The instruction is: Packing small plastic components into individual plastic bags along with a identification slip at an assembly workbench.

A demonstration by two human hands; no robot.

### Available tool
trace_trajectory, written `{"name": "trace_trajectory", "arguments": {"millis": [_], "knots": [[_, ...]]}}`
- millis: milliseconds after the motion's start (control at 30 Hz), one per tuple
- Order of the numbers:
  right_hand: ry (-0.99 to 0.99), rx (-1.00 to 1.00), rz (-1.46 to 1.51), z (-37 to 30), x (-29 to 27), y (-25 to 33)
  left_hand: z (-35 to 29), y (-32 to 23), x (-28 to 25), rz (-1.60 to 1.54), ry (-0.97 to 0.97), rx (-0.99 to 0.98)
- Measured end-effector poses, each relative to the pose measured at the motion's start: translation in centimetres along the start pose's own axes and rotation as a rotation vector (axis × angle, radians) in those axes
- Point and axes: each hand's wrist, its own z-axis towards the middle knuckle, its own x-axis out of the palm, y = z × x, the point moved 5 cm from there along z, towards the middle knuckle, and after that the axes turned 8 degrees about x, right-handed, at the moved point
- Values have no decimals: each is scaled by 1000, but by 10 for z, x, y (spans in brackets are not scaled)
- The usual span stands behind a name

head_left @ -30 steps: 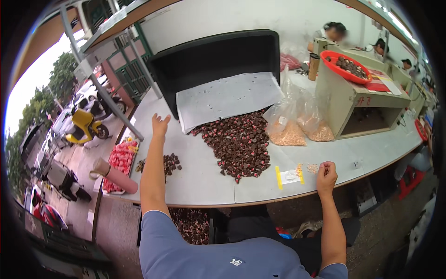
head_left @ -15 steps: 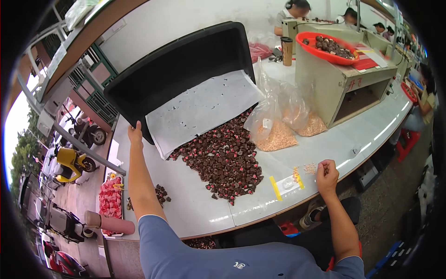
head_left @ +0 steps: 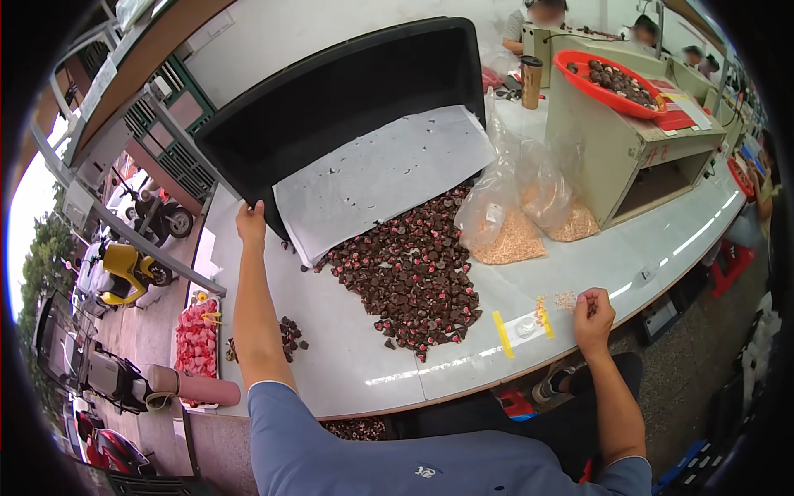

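Note:
A large black plastic bin (head_left: 331, 107) stands tipped on its side, its opening facing me. My left hand (head_left: 251, 223) grips the bin's lower left rim. A white sheet (head_left: 380, 178) with dark specks slopes out of the bin. Spread below it is a heap of small dark brown pieces (head_left: 413, 281) with pink patches. Near the table's front edge, my right hand (head_left: 594, 321) is closed with a small dark piece between its fingers. Beside it lie small tan bits (head_left: 566, 301) and a clear round item (head_left: 526, 327) between yellow tape strips (head_left: 503, 334).
Clear bags of tan granules (head_left: 509, 236) stand right of the heap. Behind them, a metal box (head_left: 628, 157) carries a red tray (head_left: 608, 87) of dark pieces, near a brown cup (head_left: 531, 83). A pink bottle (head_left: 198, 387) and pink pieces (head_left: 197, 339) are at left. Other people sit behind.
The bin and sheet have shifted slightly upward and away, with my left hand still on the rim. The whole view has drifted a little. My right hand stays closed near the tan bits.

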Motion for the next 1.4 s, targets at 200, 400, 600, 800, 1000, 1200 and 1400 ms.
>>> {"name": "trace_trajectory", "arguments": {"millis": [200,400,600,800,1000,1200,1400], "knots": [[-8,-23,-15,-1,0,3,-29,-50,49,-98,67,86],[-14,11,24,0,-1,7,-20,-32,68,-275,34,-54],[-16,9,7,0,-3,7,-13,-10,77,-346,172,-187],[-13,14,7,-1,-2,11,-11,-6,79,-413,232,-149],[-26,-13,-54,-2,-4,8,-16,-35,115,-424,317,-70],[-6,13,-52,-7,-8,10,-21,-52,146,-465,397,-52],[39,14,-59,-1,1,12,-20,-41,137,-340,351,31]]}}
